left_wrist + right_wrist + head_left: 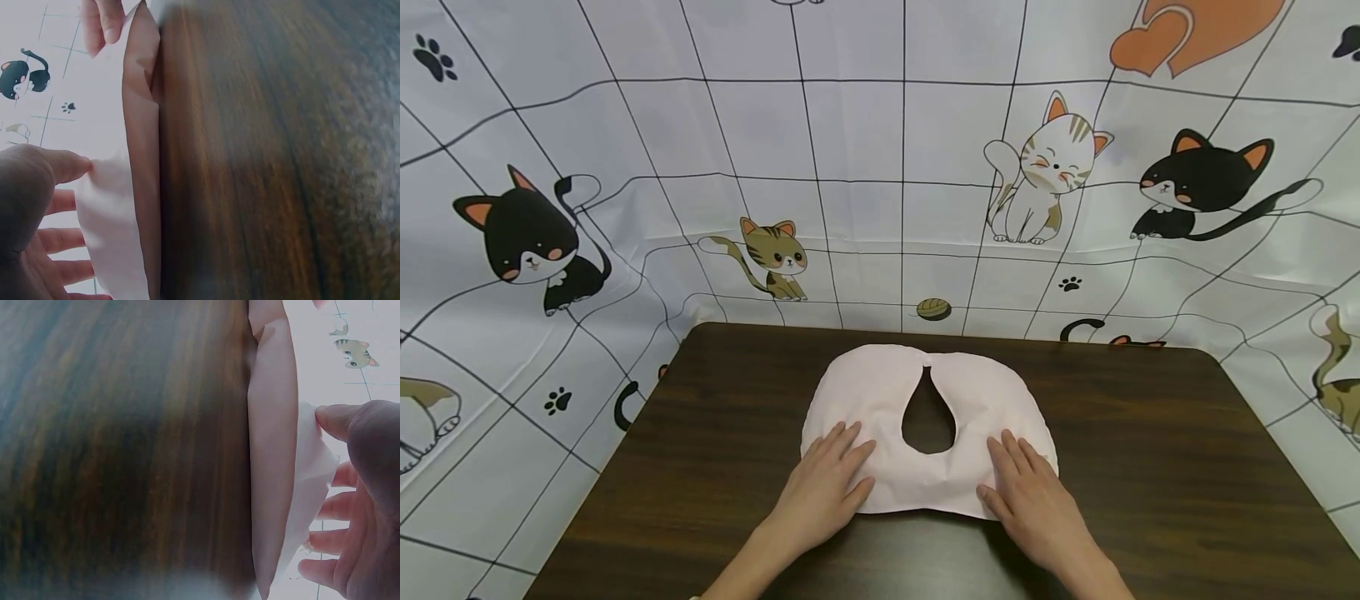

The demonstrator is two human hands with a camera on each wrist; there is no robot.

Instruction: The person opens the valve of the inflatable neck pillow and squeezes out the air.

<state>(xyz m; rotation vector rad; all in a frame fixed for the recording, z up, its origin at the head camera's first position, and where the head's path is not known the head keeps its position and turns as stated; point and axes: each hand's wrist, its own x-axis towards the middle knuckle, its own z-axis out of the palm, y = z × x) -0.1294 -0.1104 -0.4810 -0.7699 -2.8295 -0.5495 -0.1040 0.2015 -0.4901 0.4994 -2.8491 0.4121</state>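
A pale pink U-shaped neck pillow (880, 383) lies flat on the dark wooden table, its two rounded ends meeting at the far side around a teardrop-shaped gap. On its near left part rests my left hand (829, 487), fingers spread and fairly straight. My right hand (1030, 500) lies the same way on the near right part. In the left wrist view the left thumb touches the top of the pillow (109, 219) near its seamed edge. The right wrist view has the right thumb against the pillow (272, 456) too, the other fingers reaching past its side.
The table (715, 433) has rounded far corners and a brown wood grain. Behind and beside it hangs a white sheet (857, 133) with black grid lines, printed cats, paw prints and hearts, close to the table's far edge.
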